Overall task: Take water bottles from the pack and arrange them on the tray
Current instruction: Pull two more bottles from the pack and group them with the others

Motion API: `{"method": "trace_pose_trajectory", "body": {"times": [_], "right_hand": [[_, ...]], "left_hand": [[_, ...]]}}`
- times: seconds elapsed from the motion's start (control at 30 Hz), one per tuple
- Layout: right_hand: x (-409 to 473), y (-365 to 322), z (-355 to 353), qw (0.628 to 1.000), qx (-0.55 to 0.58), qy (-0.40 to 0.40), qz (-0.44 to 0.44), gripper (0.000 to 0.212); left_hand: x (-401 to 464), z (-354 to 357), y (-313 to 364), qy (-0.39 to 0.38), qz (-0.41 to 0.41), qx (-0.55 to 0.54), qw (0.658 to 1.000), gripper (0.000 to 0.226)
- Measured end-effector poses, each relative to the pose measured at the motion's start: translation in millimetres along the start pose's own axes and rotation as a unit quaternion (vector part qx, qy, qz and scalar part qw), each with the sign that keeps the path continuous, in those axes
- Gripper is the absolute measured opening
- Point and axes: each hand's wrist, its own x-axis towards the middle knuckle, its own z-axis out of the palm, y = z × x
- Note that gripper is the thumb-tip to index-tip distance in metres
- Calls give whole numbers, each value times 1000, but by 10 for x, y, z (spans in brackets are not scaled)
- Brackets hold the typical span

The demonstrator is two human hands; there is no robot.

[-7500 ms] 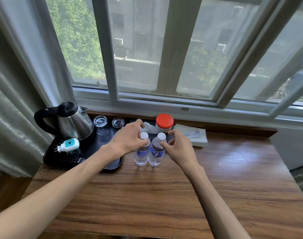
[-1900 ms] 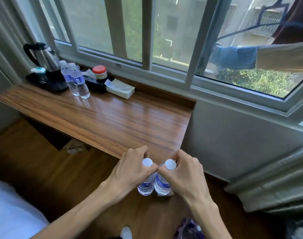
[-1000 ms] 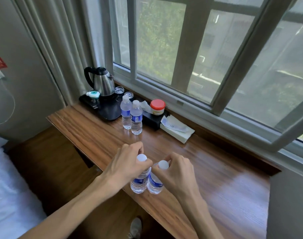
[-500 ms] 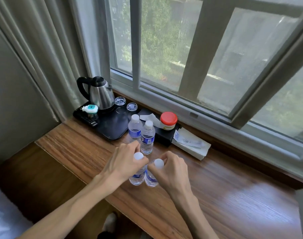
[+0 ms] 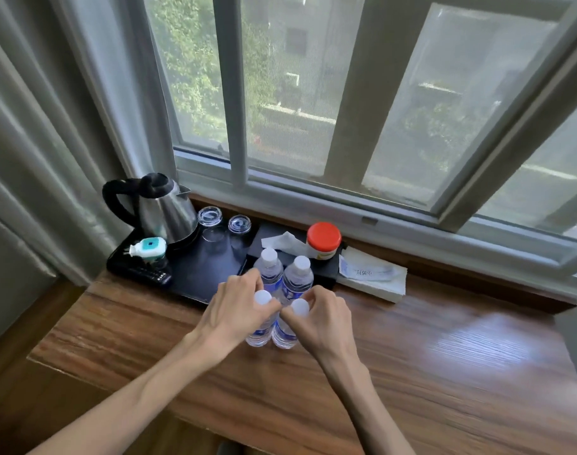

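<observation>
My left hand (image 5: 236, 311) grips the neck of a clear water bottle (image 5: 259, 334) with a white cap and blue label. Beside it, my right hand (image 5: 324, 318) grips a second like bottle (image 5: 283, 336). Both bottles are upright, side by side, with their bases at the wooden table (image 5: 411, 372). Just behind them two more water bottles (image 5: 270, 269) (image 5: 298, 277) stand upright on the table, next to the right edge of the black tray (image 5: 201, 270). The pack is out of view.
On the tray stand a steel kettle (image 5: 164, 208), two upturned glasses (image 5: 210, 221), a small white and teal plug-in device (image 5: 147, 249) and a remote. A red-lidded jar (image 5: 323, 239) sits on a black box; a tissue pack (image 5: 372, 275) lies to its right. Curtains hang at the left.
I carried two bottles from low beside the table's right end over to the tray end, and they now sit right in front of the two standing bottles. The camera has moved closer.
</observation>
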Motion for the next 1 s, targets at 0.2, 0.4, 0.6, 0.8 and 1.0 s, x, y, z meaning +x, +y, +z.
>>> {"method": "trace_pose_trajectory", "body": {"times": [0.2,0.4,0.6,0.8,1.0], "right_hand": [[89,-130,124,999,-7,17,26,37],[119,-237,144,999,-14,37,36,45],[135,-254,124,999,-23,24,40,35],[134,-275,143,999,-32,27,26,32],[145,-254,143,999,-35,18,20,32]], "left_hand": [[172,-38,-113,-26,21,-7,999,29],[283,-23,-214,-45,52,7,998,29],[295,-13,-276,-49,86,0,995,28],[333,-2,-333,-48,104,-7,993,26],[315,34,-397,-30,121,-19,992,24]]}}
